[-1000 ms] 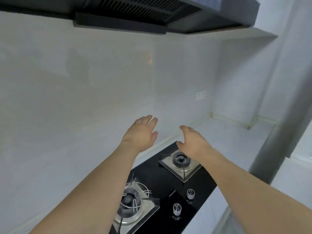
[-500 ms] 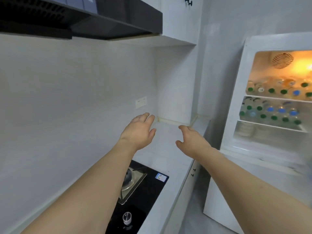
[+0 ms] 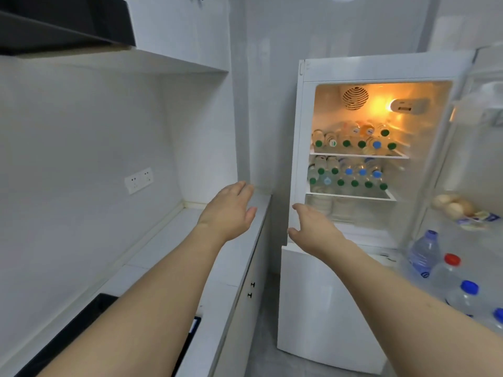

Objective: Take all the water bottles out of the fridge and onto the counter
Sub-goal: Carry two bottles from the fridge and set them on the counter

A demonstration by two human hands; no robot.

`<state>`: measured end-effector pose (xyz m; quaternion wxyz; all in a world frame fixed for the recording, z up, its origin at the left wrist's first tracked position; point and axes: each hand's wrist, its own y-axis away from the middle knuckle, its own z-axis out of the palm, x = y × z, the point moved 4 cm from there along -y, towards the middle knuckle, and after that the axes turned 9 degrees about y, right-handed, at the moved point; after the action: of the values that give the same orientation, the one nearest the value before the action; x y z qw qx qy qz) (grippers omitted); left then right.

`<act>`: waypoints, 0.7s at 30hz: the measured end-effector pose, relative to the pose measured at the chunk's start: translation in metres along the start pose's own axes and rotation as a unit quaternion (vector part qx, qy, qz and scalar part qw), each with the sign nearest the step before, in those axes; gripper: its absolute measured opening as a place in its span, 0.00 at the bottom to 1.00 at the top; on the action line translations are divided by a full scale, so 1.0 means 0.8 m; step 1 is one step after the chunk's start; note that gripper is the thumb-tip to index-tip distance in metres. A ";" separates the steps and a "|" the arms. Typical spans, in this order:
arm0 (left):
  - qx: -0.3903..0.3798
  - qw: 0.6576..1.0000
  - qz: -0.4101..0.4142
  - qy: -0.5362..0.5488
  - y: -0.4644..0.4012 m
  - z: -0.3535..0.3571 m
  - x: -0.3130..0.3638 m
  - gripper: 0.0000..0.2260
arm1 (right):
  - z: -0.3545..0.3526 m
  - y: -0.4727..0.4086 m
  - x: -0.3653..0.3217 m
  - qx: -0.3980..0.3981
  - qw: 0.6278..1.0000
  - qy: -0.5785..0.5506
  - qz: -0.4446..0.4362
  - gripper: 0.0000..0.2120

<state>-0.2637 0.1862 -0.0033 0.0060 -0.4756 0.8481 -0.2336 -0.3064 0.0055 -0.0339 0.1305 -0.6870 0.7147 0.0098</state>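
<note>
The white fridge [image 3: 299, 159] stands with its upper door open and its lamp lit. Several water bottles with green and blue caps lie on the top shelf [image 3: 356, 140] and on the middle shelf [image 3: 348, 176], caps facing me. More bottles [image 3: 446, 276] stand in the open door's rack at the right. The white counter [image 3: 217, 268] runs along the left wall. My left hand [image 3: 230, 212] is stretched out above the counter, fingers apart, holding nothing. Apart from it, my right hand [image 3: 313, 227] hovers before the fridge's left edge, also open.
A black stove [image 3: 68, 333] is set into the counter at the lower left, under a dark range hood [image 3: 62, 25]. A wall socket [image 3: 138, 179] sits on the backsplash. Eggs [image 3: 453, 205] rest in a door shelf. Cabinet doors with black knobs [image 3: 251, 289] lie below the counter.
The view has swung right from the stove and wall to the open fridge. Both hands stay outstretched and open, in much the same pose.
</note>
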 end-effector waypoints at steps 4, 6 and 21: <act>-0.017 0.999 0.031 0.004 -0.060 0.031 -0.002 0.23 | 0.012 -0.046 0.036 -0.001 1.000 -0.001 0.027 0.29; -0.017 0.999 0.050 0.009 -0.093 0.037 -0.005 0.23 | 0.016 -0.070 0.053 0.002 0.999 -0.003 0.039 0.29; 0.032 0.975 0.219 0.031 -0.353 0.065 0.040 0.26 | -0.055 -0.279 0.184 0.106 0.983 0.007 0.148 0.30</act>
<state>-0.0422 0.0164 0.0701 0.0462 -0.2703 0.9235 -0.2684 -0.0973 -0.1595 0.0157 0.1944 -0.5562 0.8063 -0.0516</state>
